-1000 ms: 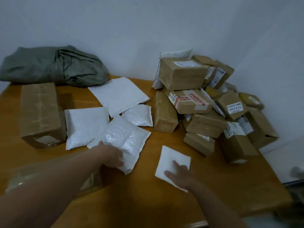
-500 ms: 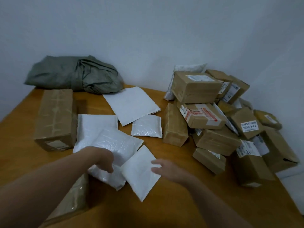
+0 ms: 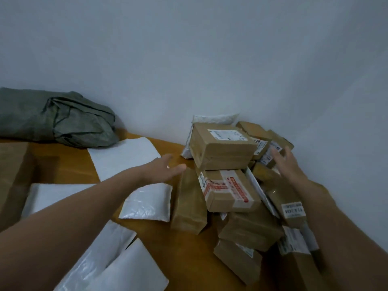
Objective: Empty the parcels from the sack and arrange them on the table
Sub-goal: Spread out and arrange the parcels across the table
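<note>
A heap of brown cardboard parcels fills the table's right side, topped by a large box (image 3: pixel 222 147) over a red-taped box (image 3: pixel 227 191). My left hand (image 3: pixel 162 170) hovers open just left of the large box, holding nothing. My right hand (image 3: pixel 286 161) is open at the box's right side, over small labelled parcels (image 3: pixel 270 151); contact is unclear. White padded mailers lie left: a large flat mailer (image 3: pixel 126 158), a small mailer (image 3: pixel 148 203) and overlapping mailers (image 3: pixel 117 267) near me. The grey-green sack (image 3: pixel 56 118) lies crumpled at the back left.
The wooden table (image 3: pixel 186 253) stands in a corner of pale walls, which close in behind and right of the heap. A long brown box (image 3: pixel 10 175) lies at the left edge. Bare wood shows between the mailers and the heap.
Both hands have left the white mailers near me and reached forward to either side of the top brown box. The view has tilted up and moved closer to the heap.
</note>
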